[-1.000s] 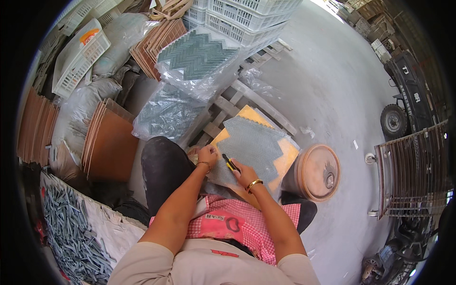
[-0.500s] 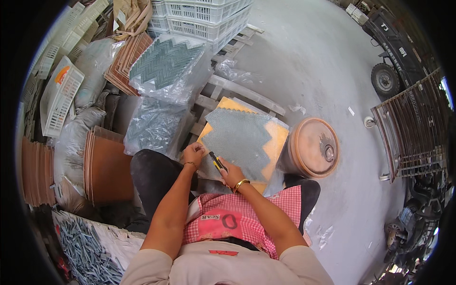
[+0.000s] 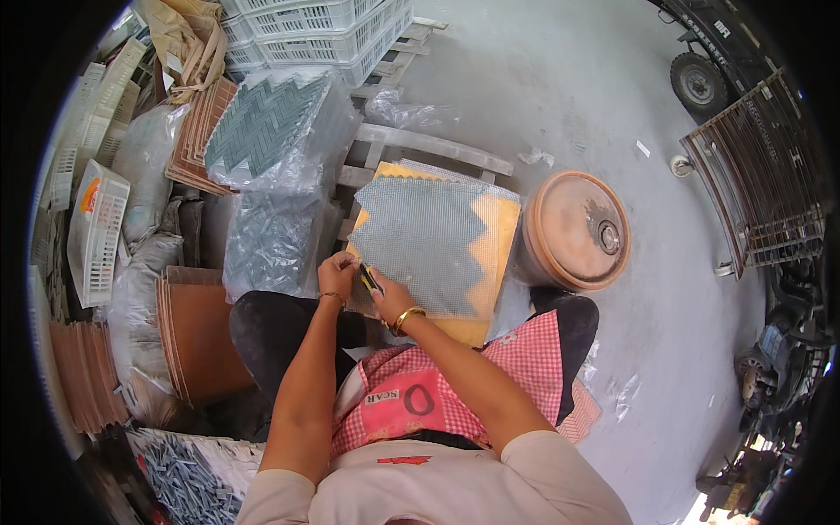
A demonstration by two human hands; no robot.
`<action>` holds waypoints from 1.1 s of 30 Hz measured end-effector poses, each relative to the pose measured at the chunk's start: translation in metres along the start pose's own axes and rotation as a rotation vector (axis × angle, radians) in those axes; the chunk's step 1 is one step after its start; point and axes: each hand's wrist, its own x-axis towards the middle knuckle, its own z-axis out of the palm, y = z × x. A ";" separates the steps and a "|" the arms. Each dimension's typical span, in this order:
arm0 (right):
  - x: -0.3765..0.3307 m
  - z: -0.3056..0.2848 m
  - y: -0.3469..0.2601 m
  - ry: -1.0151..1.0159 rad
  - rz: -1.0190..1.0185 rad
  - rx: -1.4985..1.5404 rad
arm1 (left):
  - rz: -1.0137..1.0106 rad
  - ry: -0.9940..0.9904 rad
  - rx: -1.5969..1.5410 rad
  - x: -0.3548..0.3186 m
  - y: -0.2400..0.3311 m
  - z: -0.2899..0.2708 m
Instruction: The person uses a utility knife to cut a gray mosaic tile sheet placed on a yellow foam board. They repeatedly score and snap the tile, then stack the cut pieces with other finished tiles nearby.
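A grey mosaic tile sheet point(image 3: 420, 223) with zigzag edges lies in front of me under fine mesh. Beneath it, a yellow-orange board point(image 3: 494, 236) shows along the sides. My right hand point(image 3: 391, 297) is closed around a black and yellow utility knife point(image 3: 370, 280), its front end pointing up and left toward the sheet's left edge. Close beside that end, my left hand point(image 3: 336, 273) has its fingers pinched together at the left border of the mesh. What lies between those fingertips is too small to make out.
A round brown lidded drum point(image 3: 577, 229) stands right of the sheet. To the left are plastic-wrapped herringbone tile stacks point(image 3: 267, 131) and brown boards point(image 3: 203, 332). White crates point(image 3: 306, 31) rise on a wooden pallet point(image 3: 437, 144). Loose grey tile strips point(image 3: 188, 477) fill a container at lower left. A wheeled metal rack point(image 3: 761, 175) stands right.
The whole view has shifted and turned a little. The knife's front end is slightly closer to my left hand. Both hands stay by the sheet's left edge.
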 end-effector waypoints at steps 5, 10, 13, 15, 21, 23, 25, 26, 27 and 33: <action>-0.007 0.002 -0.001 -0.087 0.053 -0.011 | -0.110 0.004 -0.042 0.001 -0.001 -0.008; 0.018 0.017 0.010 0.115 -0.091 -0.199 | 0.033 -0.007 0.048 0.009 0.012 0.000; 0.004 0.017 0.002 0.002 -0.020 -0.055 | -0.051 -0.059 0.060 0.017 0.007 -0.016; -0.008 0.017 -0.003 -0.064 0.029 0.018 | -0.072 -0.065 0.076 0.019 0.001 -0.019; 0.024 0.028 -0.004 0.048 -0.005 -0.023 | 0.027 -0.090 0.136 0.019 0.008 -0.011; 0.032 0.028 -0.004 0.083 -0.043 -0.002 | 0.045 -0.092 0.116 0.023 0.007 -0.012; 0.023 0.026 -0.005 -0.019 0.030 0.092 | 0.043 -0.071 0.087 0.024 0.006 -0.015; 0.015 0.021 -0.010 -0.065 0.068 0.133 | -0.027 -0.073 0.041 0.025 0.004 -0.017; 0.011 0.023 -0.007 -0.096 0.079 0.146 | -0.097 -0.076 -0.005 0.027 -0.001 -0.020; -0.004 0.020 -0.002 -0.156 0.105 0.166 | -0.216 -0.062 -0.248 0.028 -0.011 -0.022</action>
